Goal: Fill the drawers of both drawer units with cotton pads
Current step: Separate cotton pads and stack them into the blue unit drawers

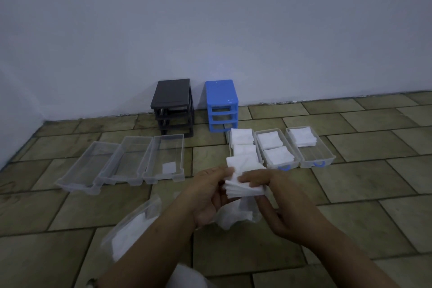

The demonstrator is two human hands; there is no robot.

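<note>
Both hands hold one stack of cotton pads [243, 188] above the tiled floor [350, 194]. The left hand [208, 196] grips the stack's left edge with curled fingers [224, 172]; the right hand [278, 196] pinches it from the right, thumb on top.

Against the wall stand the black drawer unit [173, 103] and, to its right, the blue drawer unit [222, 105], both with open slots.

Three clear drawers [124, 161] lie side by side in front of the black unit; the rightmost contains a single pad [169, 167].

Three drawers with blue handles [311, 149] lie in front of the blue unit, each containing white pads; the leftmost is the fullest.

A clear plastic bag [133, 229] with white contents lies on the floor beside the left forearm.
</note>
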